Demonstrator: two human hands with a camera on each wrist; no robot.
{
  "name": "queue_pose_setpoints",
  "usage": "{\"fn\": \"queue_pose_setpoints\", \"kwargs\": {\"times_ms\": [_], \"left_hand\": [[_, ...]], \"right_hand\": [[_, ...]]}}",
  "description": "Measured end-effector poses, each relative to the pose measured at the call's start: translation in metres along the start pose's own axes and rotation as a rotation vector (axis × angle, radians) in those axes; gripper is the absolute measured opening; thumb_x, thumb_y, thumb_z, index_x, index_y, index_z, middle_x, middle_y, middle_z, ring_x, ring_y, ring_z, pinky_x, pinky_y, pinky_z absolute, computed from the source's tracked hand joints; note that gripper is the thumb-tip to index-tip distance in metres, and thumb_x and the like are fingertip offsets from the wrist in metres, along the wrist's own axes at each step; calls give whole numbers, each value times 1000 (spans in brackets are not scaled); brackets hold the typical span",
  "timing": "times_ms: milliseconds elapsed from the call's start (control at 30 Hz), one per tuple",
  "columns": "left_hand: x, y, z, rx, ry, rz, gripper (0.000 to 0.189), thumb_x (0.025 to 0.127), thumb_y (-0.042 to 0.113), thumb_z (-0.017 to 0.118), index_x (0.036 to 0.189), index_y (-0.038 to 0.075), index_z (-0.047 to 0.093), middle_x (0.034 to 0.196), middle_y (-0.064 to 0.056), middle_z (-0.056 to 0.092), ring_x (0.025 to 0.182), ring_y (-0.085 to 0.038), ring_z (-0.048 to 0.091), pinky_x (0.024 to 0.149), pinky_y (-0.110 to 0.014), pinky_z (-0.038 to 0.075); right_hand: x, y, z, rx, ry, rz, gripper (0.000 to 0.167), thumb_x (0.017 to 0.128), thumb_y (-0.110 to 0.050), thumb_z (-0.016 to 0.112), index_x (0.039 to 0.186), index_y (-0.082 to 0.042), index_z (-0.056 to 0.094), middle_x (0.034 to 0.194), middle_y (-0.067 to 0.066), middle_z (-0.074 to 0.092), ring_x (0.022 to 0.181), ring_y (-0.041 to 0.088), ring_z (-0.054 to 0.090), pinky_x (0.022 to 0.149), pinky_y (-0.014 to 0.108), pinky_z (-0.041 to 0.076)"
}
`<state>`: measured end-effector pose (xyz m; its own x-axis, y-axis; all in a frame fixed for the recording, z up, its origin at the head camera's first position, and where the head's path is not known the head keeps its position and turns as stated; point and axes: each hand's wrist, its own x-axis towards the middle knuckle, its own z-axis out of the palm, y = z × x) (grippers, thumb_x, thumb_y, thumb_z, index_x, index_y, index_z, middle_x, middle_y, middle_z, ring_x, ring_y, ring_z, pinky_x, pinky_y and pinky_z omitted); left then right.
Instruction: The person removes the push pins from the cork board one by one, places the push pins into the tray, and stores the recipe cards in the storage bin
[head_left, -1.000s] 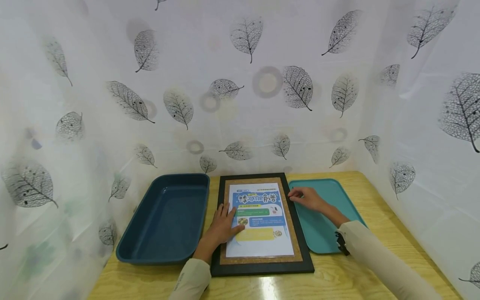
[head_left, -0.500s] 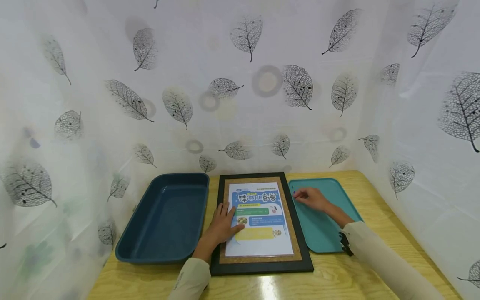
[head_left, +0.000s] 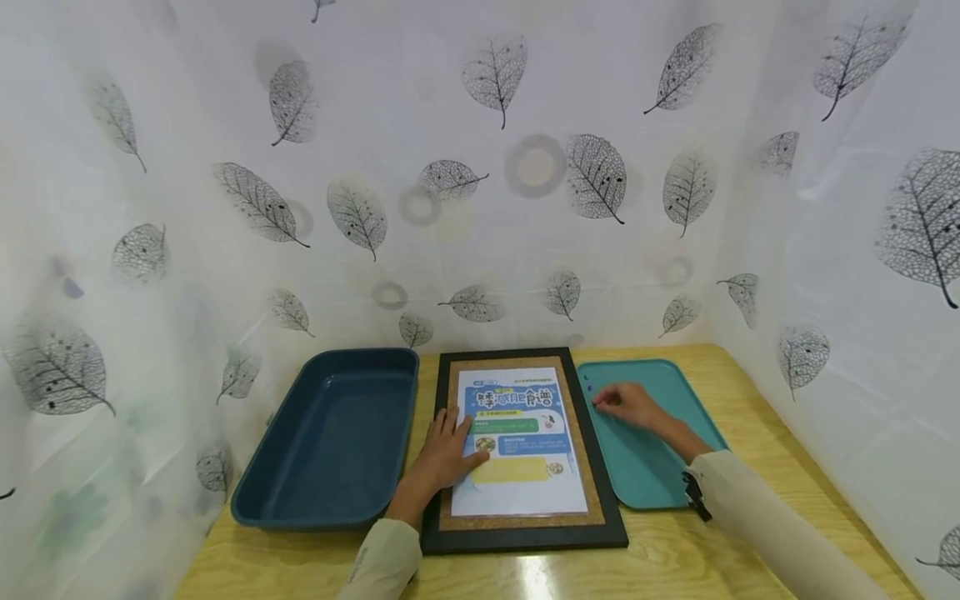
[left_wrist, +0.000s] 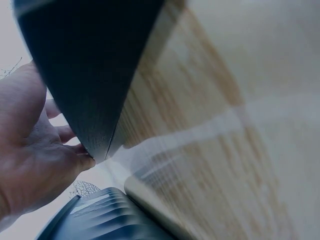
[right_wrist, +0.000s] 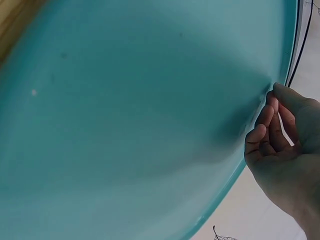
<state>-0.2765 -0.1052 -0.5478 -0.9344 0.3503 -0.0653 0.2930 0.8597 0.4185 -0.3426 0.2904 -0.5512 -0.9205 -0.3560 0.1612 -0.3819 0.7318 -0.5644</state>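
My left hand (head_left: 444, 454) lies spread over the left side of a black-framed cork board (head_left: 525, 536), fingers on a printed sheet (head_left: 517, 496). The left wrist view shows this hand (left_wrist: 40, 145) at the board's dark frame edge (left_wrist: 85, 75). My right hand (head_left: 637, 408) is over the left part of a teal tray (head_left: 660, 475), thumb and forefinger together low at its surface. Just beyond these fingertips lies a tiny purple piece (head_left: 589, 388) on the tray. In the right wrist view the right hand (right_wrist: 285, 135) has its fingers bent; I cannot tell if they pinch something.
A deep dark-blue basin (head_left: 330, 450) stands left of the board. All of these rest on a light wooden table (head_left: 750, 417). A white curtain (head_left: 487, 242) printed with leaves closes off the back and both sides.
My right hand has moved right and slightly nearer, from the board's right edge onto the tray, baring the tiny purple piece. The left hand has stayed in place.
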Motion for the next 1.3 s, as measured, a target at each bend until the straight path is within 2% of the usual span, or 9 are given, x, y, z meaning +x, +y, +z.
{"fn": "queue_pose_setpoints", "kwargs": {"times_ms": [233,533,867,967,1167,1300], "left_hand": [[-2,2,0,-5,0,2,81,100,50,66,159,2,38,169,-26,19,156,-48,11,123,-62,18],[-1,2,1,-3,2,-6,82,100,51,66,160,3,38,169,-25,18,156,-48,11,124,-61,17],[-1,2,0,-2,5,-4,82,100,51,66,160,3,38,169,-25,19,156,-48,11,123,-62,18],[0,1,2,-1,3,-3,82,100,51,66,160,3,37,169,-25,18,156,-48,10,124,-61,17],[1,-3,4,0,8,11,82,100,49,66,160,2,36,169,-26,17,156,-48,9,124,-62,16],[2,-4,5,3,14,21,82,100,48,67,160,1,37,169,-27,18,156,-49,10,124,-62,16]], "right_hand": [[-4,2,2,15,1,22,10,94,-4,74,100,2,77,96,11,76,85,22,70,77,39,59],[-5,4,2,36,-6,46,11,94,-5,74,102,2,78,98,12,77,88,24,72,78,42,60],[-6,1,0,47,-3,23,13,95,-5,74,104,4,77,97,14,77,87,26,73,77,40,60],[-7,1,-2,61,-1,-4,14,94,-5,74,104,4,77,96,13,76,87,26,72,76,43,60],[-6,2,-4,65,33,-90,14,93,-9,74,102,3,76,90,7,76,80,16,70,69,36,59],[-3,0,-4,55,16,-34,16,94,-9,74,106,2,77,95,8,77,84,20,72,74,38,60]]}}
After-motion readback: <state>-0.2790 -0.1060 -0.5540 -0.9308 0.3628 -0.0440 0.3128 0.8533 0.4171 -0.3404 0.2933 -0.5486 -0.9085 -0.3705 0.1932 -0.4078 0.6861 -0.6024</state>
